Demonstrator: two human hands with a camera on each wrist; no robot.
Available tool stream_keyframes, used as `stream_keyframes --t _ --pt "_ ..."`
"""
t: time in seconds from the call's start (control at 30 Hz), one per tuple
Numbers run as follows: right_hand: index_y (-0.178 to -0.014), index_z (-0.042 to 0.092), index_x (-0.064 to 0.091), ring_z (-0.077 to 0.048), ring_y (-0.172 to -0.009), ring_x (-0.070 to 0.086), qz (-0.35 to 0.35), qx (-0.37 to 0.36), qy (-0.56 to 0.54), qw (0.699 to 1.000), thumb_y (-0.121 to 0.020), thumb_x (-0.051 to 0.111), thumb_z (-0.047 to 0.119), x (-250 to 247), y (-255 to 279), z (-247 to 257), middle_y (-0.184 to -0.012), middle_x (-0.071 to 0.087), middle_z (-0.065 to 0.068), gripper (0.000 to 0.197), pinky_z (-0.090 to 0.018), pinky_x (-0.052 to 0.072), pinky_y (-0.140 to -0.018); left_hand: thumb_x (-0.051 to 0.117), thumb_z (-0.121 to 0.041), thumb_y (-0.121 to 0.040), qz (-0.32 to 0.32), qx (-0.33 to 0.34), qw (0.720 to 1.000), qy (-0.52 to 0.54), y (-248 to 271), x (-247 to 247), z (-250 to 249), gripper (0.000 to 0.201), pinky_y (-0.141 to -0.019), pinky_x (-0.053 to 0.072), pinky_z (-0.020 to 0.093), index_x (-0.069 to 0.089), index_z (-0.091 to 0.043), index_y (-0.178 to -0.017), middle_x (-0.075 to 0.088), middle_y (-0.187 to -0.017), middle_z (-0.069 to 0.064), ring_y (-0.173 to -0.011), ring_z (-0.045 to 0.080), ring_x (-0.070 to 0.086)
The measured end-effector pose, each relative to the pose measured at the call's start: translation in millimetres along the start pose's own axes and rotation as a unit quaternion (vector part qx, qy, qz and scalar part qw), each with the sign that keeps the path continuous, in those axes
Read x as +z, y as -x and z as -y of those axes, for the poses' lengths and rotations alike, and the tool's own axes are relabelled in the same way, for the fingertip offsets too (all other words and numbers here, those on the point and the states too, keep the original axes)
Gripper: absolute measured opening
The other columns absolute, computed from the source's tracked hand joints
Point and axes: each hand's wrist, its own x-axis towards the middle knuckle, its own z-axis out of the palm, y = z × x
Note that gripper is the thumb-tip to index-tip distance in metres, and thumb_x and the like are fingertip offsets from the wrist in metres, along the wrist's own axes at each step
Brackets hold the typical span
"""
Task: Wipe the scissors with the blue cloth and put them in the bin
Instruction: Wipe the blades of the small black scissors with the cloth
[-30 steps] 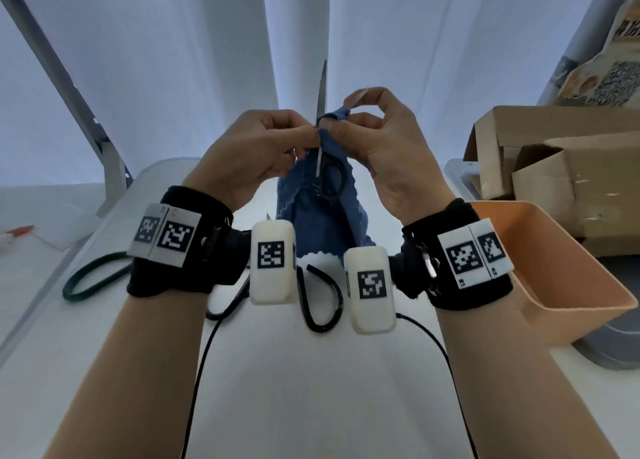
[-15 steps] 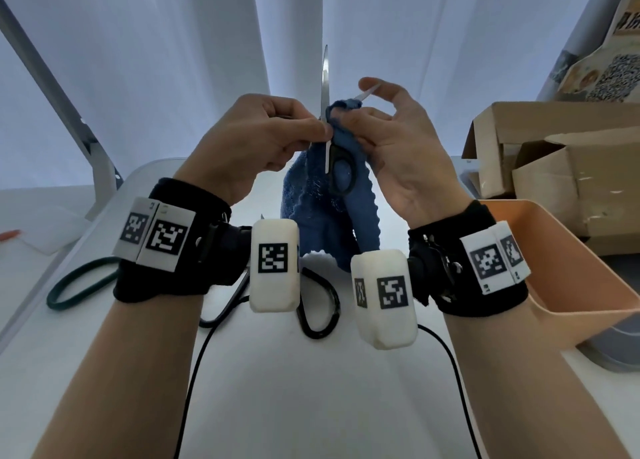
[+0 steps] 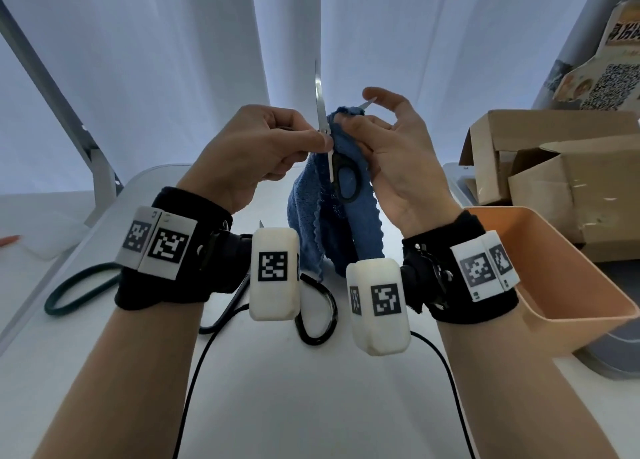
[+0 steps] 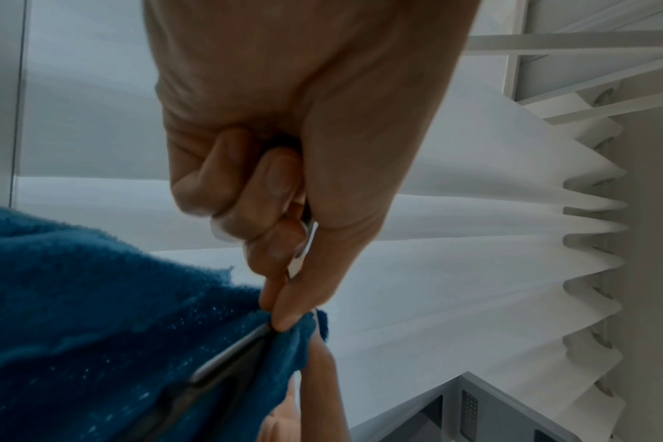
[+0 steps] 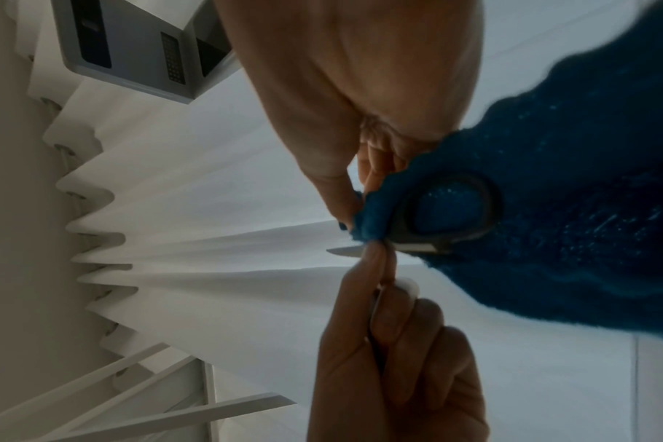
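Observation:
The scissors are held up above the table with their blades spread, one long blade pointing up and a short tip showing at the right. My left hand pinches them near the pivot. The black handle loop hangs down against the blue cloth. My right hand pinches the cloth round the right blade, index finger lifted. In the left wrist view, thumb and finger squeeze the metal at the cloth. The right wrist view shows the loop on the cloth. The orange bin stands at the right.
A pair of black-handled scissors lies on the white table under my wrists, and a green-handled pair lies at the left. Cardboard boxes stand behind the bin. A metal frame post slants at the left.
Both hands have lifted a little with the scissors. My right index finger has straightened away from the cloth, and more of the black handle loop shows.

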Motion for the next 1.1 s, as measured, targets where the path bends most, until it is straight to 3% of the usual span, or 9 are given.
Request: stream_keyframes --t 0.1,0.33,0.67,0.87,0.97,1.1 --pt "-0.131 0.008 0.045 -0.019 -0.067 0.068 -0.02 0.002 -0.01 1.0 -0.087 0.071 0.001 -3 -1 -3 -0.089 0.068 -0.014 0.051 -0.032 0.056 -0.069 0.076 -0.015 -0.084 0.006 -0.008 1.0 -0.004 -1 2 2 0.018 -0.044 0.024 0.018 0.063 -0.006 -0.077 0.038 -0.049 -0.008 -0.046 0.011 0.026" --pt "-0.133 0.003 0.046 -0.025 -0.082 0.068 0.092 0.058 0.021 0.994 -0.088 0.066 -0.008 -6 1 -2 -0.097 0.069 -0.019 0.051 -0.032 0.058 -0.085 0.069 -0.005 -0.087 0.055 -0.026 0.998 -0.008 3 -5 0 0.022 -0.044 0.016 0.021 0.057 -0.009 -0.07 0.035 -0.051 -0.004 -0.044 0.009 0.023" --pt "-0.133 0.001 0.048 -0.018 -0.071 0.065 0.052 0.05 -0.014 0.997 -0.09 0.061 -0.007 -12 -4 3 -0.088 0.065 -0.012 0.046 -0.023 0.055 -0.067 0.07 -0.009 -0.088 0.065 -0.012 0.998 -0.022 2 -2 -2 0.019 -0.043 0.022 0.018 0.059 -0.007 -0.073 0.038 -0.05 -0.006 -0.045 0.01 0.025" --pt "-0.134 0.003 0.048 -0.021 -0.074 0.066 0.104 0.061 0.034 0.992 -0.089 0.062 -0.008 -9 2 1 -0.098 0.069 -0.02 0.048 -0.026 0.056 -0.074 0.071 -0.007 -0.086 0.064 -0.017 0.997 -0.03 3 -4 -1 0.021 -0.044 0.019 0.019 0.059 -0.007 -0.069 0.039 -0.049 -0.006 -0.044 0.009 0.025" --pt "-0.132 0.002 0.048 -0.016 -0.067 0.066 0.078 0.045 0.029 0.995 -0.088 0.064 -0.007 -11 0 4 -0.089 0.069 -0.014 0.047 -0.022 0.053 -0.068 0.072 -0.008 -0.087 0.061 -0.013 0.998 -0.03 3 -5 -1 0.021 -0.045 0.019 0.02 0.06 -0.008 -0.069 0.039 -0.049 -0.006 -0.045 0.01 0.026" --pt "-0.127 0.006 0.05 -0.02 -0.075 0.069 0.048 0.034 0.003 0.998 -0.088 0.066 -0.005 -16 -3 5 -0.089 0.071 -0.012 0.043 -0.03 0.056 -0.078 0.072 -0.009 -0.086 0.053 -0.01 0.998 -0.031 1 -4 -1 0.019 -0.045 0.02 0.019 0.06 -0.006 -0.071 0.039 -0.048 -0.006 -0.045 0.01 0.025"
